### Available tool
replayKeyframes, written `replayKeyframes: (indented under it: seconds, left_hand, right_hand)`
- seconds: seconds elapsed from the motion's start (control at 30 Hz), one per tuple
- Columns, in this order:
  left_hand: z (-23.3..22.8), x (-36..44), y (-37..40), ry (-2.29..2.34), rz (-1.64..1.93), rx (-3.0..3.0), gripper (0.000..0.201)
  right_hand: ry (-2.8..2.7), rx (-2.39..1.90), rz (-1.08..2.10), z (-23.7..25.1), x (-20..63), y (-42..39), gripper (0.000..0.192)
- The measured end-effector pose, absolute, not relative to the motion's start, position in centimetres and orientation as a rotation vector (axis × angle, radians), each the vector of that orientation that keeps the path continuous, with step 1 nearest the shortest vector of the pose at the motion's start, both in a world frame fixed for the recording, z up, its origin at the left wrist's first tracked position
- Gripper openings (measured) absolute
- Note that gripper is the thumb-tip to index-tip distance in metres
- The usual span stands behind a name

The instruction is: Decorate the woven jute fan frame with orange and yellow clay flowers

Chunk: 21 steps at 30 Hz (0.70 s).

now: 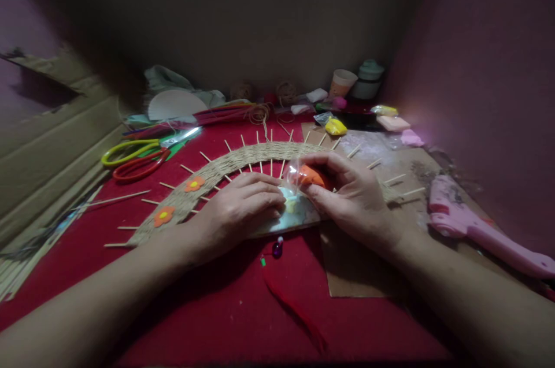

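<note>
A half-round woven twine piece [243,161] with thin wooden sticks poking out lies on the red cloth [225,304]. Two orange flowers [194,184] sit on its left arm. My left hand [238,209] rests palm down on the piece's inner part, fingertips at a small pale yellow bit [290,204]. My right hand [355,197] pinches a lump of orange clay [311,176] in clear plastic wrap, just above that bit. A shiny disc [303,215] lies under both hands.
Yellow scissors [130,150] and red scissors [141,167] lie at the left. A pink glue gun [472,226] lies at the right on brown cardboard [359,275]. Clay packets [336,126], twine balls and a paper cup [342,83] line the back. A purple bead [277,249] sits near me.
</note>
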<state>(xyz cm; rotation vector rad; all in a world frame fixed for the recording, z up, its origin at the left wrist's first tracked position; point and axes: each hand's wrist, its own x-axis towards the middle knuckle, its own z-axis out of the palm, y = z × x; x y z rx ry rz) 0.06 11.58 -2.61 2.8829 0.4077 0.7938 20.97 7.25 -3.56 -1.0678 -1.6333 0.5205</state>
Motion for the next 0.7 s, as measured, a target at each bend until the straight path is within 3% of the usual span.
replayKeyframes:
  seconds: [0.3,0.7]
  left_hand:
    - [-0.8,-0.4,10.9,0.650,0.924,2.666,0.020]
    - [-0.4,0.7,9.3,0.865,1.043,2.621,0.011]
  right_hand:
    - [-1.690,-1.058,0.428,-2.9,20.7,7.1,0.023]
    - [-1.872,-0.986,0.343,-2.8,19.9,6.3,0.028]
